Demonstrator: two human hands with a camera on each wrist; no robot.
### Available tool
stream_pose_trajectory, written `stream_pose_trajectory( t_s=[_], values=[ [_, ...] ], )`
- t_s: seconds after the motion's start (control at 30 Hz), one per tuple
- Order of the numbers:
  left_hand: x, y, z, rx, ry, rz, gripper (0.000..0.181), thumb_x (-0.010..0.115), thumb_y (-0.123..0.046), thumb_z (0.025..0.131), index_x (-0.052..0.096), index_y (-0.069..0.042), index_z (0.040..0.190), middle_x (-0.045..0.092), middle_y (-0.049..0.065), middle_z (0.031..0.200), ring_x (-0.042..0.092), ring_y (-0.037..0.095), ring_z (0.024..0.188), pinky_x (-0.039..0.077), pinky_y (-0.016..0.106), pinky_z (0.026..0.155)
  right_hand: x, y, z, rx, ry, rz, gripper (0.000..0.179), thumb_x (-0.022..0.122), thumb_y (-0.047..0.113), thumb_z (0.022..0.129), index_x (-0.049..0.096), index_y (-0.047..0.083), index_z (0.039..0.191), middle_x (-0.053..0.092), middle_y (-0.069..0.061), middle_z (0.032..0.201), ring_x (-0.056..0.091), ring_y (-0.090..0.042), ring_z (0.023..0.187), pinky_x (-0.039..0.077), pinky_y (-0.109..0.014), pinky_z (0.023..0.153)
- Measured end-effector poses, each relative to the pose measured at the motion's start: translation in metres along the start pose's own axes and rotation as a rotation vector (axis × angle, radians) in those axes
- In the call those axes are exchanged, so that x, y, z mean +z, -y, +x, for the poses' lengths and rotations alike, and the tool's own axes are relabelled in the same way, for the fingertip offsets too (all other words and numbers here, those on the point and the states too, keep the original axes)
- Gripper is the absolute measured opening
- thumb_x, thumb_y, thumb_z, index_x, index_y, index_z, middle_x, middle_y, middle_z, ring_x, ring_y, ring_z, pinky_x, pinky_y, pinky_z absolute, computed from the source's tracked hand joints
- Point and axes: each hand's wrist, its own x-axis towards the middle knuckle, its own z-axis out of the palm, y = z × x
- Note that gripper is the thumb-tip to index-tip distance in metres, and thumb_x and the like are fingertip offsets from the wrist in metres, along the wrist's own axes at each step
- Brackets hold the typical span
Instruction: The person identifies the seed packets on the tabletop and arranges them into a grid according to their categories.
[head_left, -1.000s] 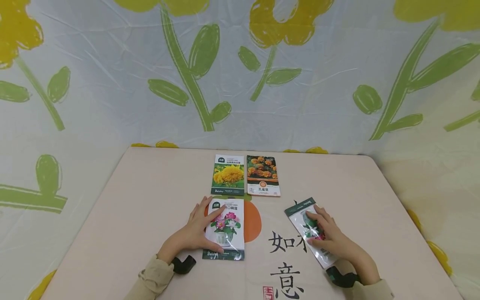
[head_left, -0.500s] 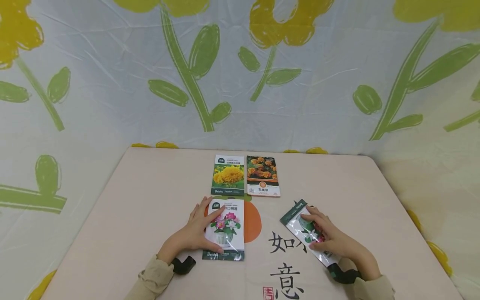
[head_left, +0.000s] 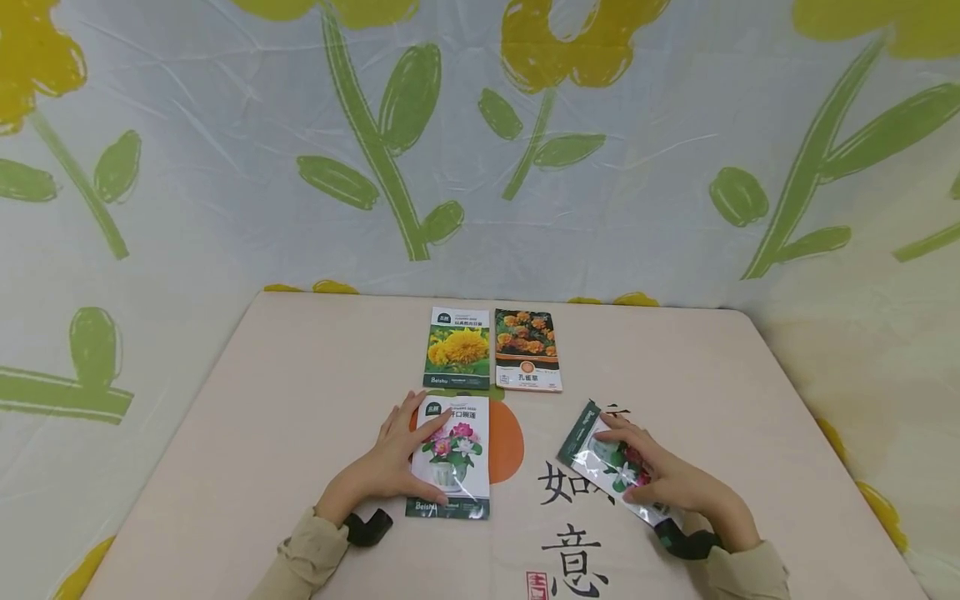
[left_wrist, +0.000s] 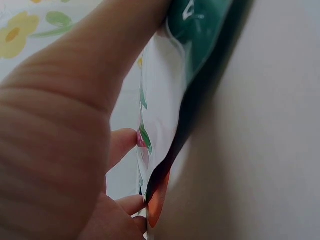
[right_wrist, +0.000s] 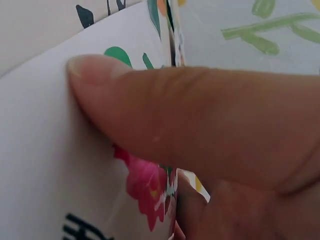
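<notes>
My left hand [head_left: 393, 458] lies over a white and green flower seed packet [head_left: 468, 492] with pink blooms in a pot, flat on the table. Its index finger crosses the packet's upper part and its thumb touches the lower part; the left wrist view shows the packet's wavy dark green edge [left_wrist: 182, 120] standing a little off the cloth. To the right, my right hand [head_left: 675, 483] holds a similar seed packet [head_left: 581, 442], slanted, its green Beishu band toward the upper left. In the right wrist view the thumb [right_wrist: 150, 105] presses on this packet's printed face.
Behind lie two more seed packets side by side: one with a yellow flower [head_left: 457, 350], one with orange flowers [head_left: 527, 350]. The pale tablecloth [head_left: 285, 417] bears an orange shape [head_left: 507, 442] and black characters [head_left: 572, 562]. A flower-printed curtain [head_left: 600, 217] hangs behind the table.
The right hand has turned its seed packet counterclockwise, the green end swinging left and slightly toward me. The left hand and its packet keep their place.
</notes>
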Motion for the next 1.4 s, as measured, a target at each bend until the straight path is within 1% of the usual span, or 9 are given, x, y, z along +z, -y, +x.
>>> stream_pose_trajectory(
  t_s=[0.17, 0.33, 0.53, 0.73, 0.93, 1.0, 1.2, 1.3, 1.4],
  values=[
    [-0.001, -0.001, 0.0, 0.005, 0.004, 0.004, 0.113, 0.086, -0.065, 0.058, 0.031, -0.043, 0.154, -0.007, 0.004, 0.166, -0.009, 0.041, 0.149, 0.013, 0.076, 0.108, -0.001, 0.002, 0.002, -0.013, 0.039, 0.036, 0.083, 0.079, -0.007, 0.069, 0.046, 0.018, 0.141, 0.011, -0.018, 0.164, -0.003, -0.054, 0.145, 0.008, -0.08, 0.102],
    [-0.001, -0.003, -0.001, 0.026, 0.009, 0.03, 0.114, 0.085, -0.066, 0.059, 0.031, -0.039, 0.155, -0.006, 0.005, 0.166, -0.011, 0.037, 0.15, 0.006, 0.072, 0.112, -0.002, 0.005, 0.003, -0.032, 0.089, 0.055, 0.086, 0.074, -0.013, 0.065, 0.046, 0.017, 0.141, 0.01, -0.019, 0.164, -0.002, -0.054, 0.145, 0.01, -0.079, 0.102],
    [0.0, -0.003, -0.001, 0.051, 0.019, 0.064, 0.116, 0.083, -0.066, 0.061, 0.026, -0.035, 0.157, -0.008, 0.008, 0.166, -0.015, 0.032, 0.15, -0.004, 0.064, 0.116, -0.002, 0.006, 0.004, -0.032, 0.13, 0.054, 0.084, 0.072, -0.013, 0.064, 0.051, 0.019, 0.138, 0.011, -0.019, 0.164, 0.001, -0.055, 0.145, 0.016, -0.081, 0.1],
    [0.001, -0.002, 0.0, 0.073, 0.018, 0.09, 0.117, 0.081, -0.068, 0.061, 0.025, -0.034, 0.158, -0.008, 0.009, 0.166, -0.017, 0.03, 0.15, -0.006, 0.062, 0.117, -0.002, 0.007, 0.005, -0.081, 0.155, 0.032, 0.082, 0.068, -0.015, 0.061, 0.056, 0.019, 0.134, 0.019, -0.019, 0.162, 0.003, -0.053, 0.144, 0.019, -0.08, 0.101],
    [0.001, -0.002, 0.0, 0.077, 0.023, 0.089, 0.118, 0.081, -0.068, 0.061, 0.024, -0.033, 0.158, -0.008, 0.009, 0.166, -0.017, 0.03, 0.15, -0.006, 0.061, 0.117, -0.003, 0.009, 0.005, -0.107, 0.193, 0.049, 0.076, 0.062, -0.015, 0.063, 0.058, 0.018, 0.132, 0.027, -0.014, 0.161, 0.006, -0.036, 0.15, 0.021, -0.079, 0.102],
    [0.001, -0.002, 0.001, 0.08, 0.024, 0.09, 0.117, 0.081, -0.068, 0.062, 0.024, -0.033, 0.158, -0.008, 0.01, 0.166, -0.016, 0.03, 0.15, -0.007, 0.061, 0.117, -0.002, 0.01, 0.004, -0.101, 0.197, 0.057, 0.075, 0.062, -0.015, 0.065, 0.058, 0.018, 0.132, 0.028, -0.012, 0.161, 0.004, -0.034, 0.151, 0.018, -0.08, 0.101],
    [0.002, -0.002, 0.001, 0.077, 0.024, 0.086, 0.118, 0.081, -0.068, 0.061, 0.024, -0.032, 0.158, -0.009, 0.01, 0.166, -0.017, 0.03, 0.15, -0.007, 0.061, 0.116, 0.0, 0.015, 0.003, -0.097, 0.169, 0.032, 0.072, 0.06, -0.018, 0.068, 0.06, 0.019, 0.129, 0.027, -0.012, 0.161, -0.001, -0.05, 0.146, 0.006, -0.082, 0.1],
    [0.002, -0.002, 0.001, 0.073, 0.025, 0.084, 0.118, 0.081, -0.068, 0.062, 0.024, -0.032, 0.159, -0.009, 0.01, 0.166, -0.017, 0.03, 0.15, -0.008, 0.061, 0.116, 0.002, 0.02, 0.0, -0.111, 0.126, 0.015, 0.061, 0.063, -0.013, 0.077, 0.059, 0.018, 0.13, 0.026, -0.012, 0.162, 0.001, -0.033, 0.151, 0.007, -0.081, 0.101],
    [0.002, -0.001, 0.001, 0.071, 0.025, 0.093, 0.118, 0.081, -0.068, 0.062, 0.023, -0.033, 0.159, -0.009, 0.01, 0.166, -0.017, 0.03, 0.15, -0.008, 0.061, 0.117, 0.005, 0.028, -0.004, -0.123, 0.008, -0.033, 0.049, 0.069, 0.002, 0.088, 0.057, 0.018, 0.132, 0.032, -0.011, 0.16, 0.014, -0.018, 0.151, 0.023, -0.079, 0.101]
  ],
)
